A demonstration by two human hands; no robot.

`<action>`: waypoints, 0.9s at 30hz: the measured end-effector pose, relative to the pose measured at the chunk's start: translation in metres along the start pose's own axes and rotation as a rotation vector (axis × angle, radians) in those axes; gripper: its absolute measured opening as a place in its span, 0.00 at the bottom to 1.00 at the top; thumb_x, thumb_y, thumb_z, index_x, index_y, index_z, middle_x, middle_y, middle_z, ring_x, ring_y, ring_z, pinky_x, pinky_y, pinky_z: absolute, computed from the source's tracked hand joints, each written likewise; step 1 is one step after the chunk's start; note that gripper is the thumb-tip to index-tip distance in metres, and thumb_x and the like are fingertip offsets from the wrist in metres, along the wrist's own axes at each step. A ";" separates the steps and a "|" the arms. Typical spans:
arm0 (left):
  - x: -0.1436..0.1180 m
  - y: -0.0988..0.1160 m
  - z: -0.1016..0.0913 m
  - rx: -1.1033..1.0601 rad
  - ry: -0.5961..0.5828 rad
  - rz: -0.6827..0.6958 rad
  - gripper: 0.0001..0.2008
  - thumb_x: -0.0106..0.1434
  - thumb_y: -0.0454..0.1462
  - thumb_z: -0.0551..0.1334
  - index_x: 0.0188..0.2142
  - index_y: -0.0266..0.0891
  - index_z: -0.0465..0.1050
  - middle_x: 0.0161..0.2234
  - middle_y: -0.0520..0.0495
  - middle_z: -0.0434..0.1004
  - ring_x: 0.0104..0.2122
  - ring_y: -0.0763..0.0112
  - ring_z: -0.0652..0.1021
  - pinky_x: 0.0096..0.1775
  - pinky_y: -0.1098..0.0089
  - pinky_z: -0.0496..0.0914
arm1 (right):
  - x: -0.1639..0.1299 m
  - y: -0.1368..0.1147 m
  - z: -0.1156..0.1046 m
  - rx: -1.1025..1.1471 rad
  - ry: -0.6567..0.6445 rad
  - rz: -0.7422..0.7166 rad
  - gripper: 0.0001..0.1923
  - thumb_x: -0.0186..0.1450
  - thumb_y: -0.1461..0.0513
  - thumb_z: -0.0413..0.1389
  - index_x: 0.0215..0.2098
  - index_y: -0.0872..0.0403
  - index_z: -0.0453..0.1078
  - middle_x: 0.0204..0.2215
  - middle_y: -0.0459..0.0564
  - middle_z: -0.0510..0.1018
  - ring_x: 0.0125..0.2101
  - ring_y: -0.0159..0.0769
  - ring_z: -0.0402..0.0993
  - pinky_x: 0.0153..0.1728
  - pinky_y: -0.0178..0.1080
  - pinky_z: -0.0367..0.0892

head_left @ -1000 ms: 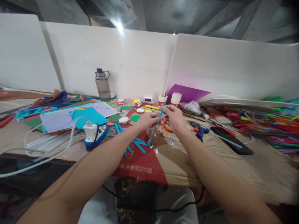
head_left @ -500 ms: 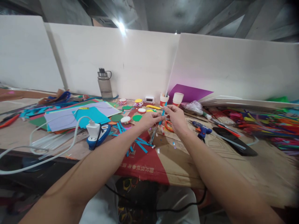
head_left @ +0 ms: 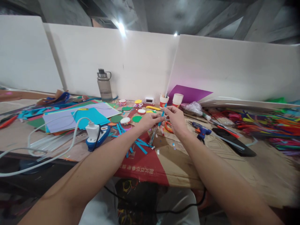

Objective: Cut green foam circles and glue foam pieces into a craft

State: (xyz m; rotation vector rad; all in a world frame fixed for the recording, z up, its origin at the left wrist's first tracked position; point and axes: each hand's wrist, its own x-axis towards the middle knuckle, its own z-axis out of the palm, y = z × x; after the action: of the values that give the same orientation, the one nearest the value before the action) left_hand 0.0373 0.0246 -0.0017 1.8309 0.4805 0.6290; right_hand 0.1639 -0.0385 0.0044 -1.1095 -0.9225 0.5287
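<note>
Between my two hands, a narrow blue paper strip (head_left: 162, 116) is held up at a slant above the cardboard. My left hand (head_left: 150, 121) pinches its lower part, and my right hand (head_left: 174, 116) has its upper part between thumb and fingers. Just under them a clear, thin pen-like tool (head_left: 153, 136) lies on the table. More blue paper strips (head_left: 141, 146) are scattered to the left of it. Small round drum-like pieces, among them a white-topped one (head_left: 125, 121) and a yellow-topped one (head_left: 138, 102), stand behind my left hand, near a green paper disc (head_left: 136, 118).
On the left are a blue power socket (head_left: 97, 137) with a white cable and stacked coloured paper (head_left: 58, 120). A water bottle (head_left: 104, 86) stands behind. To the right lie a blue glue gun (head_left: 201, 129), a black tray (head_left: 234, 142) and colourful pipe cleaners (head_left: 255, 125). Paper cups (head_left: 177, 99) stand at the back.
My hands keep their pinch on the blue strip, with its tilt changed only slightly. The whole view has shifted a little.
</note>
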 end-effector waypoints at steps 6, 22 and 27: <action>0.000 -0.002 0.000 -0.009 0.002 -0.008 0.21 0.55 0.53 0.64 0.27 0.35 0.74 0.26 0.50 0.78 0.18 0.81 0.63 0.21 0.75 0.56 | 0.000 -0.003 0.002 0.009 0.028 -0.014 0.12 0.50 0.54 0.63 0.25 0.53 0.70 0.21 0.40 0.68 0.23 0.27 0.59 0.27 0.35 0.56; -0.001 0.002 0.000 0.061 0.014 -0.018 0.21 0.56 0.52 0.61 0.26 0.35 0.72 0.24 0.50 0.76 0.18 0.80 0.64 0.22 0.76 0.58 | 0.000 -0.003 0.000 -0.011 0.031 -0.048 0.14 0.52 0.53 0.62 0.25 0.55 0.71 0.20 0.40 0.68 0.23 0.27 0.58 0.26 0.34 0.56; -0.002 0.002 0.000 0.084 0.006 0.001 0.19 0.56 0.51 0.62 0.26 0.35 0.74 0.21 0.52 0.73 0.18 0.80 0.64 0.21 0.76 0.57 | -0.001 -0.003 0.000 -0.015 0.044 -0.060 0.13 0.52 0.53 0.62 0.24 0.54 0.70 0.21 0.41 0.69 0.23 0.28 0.58 0.27 0.35 0.57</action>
State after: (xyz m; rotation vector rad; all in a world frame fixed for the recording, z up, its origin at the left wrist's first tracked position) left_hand 0.0359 0.0225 0.0001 1.9090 0.5167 0.6227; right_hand 0.1634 -0.0405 0.0072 -1.0991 -0.9200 0.4471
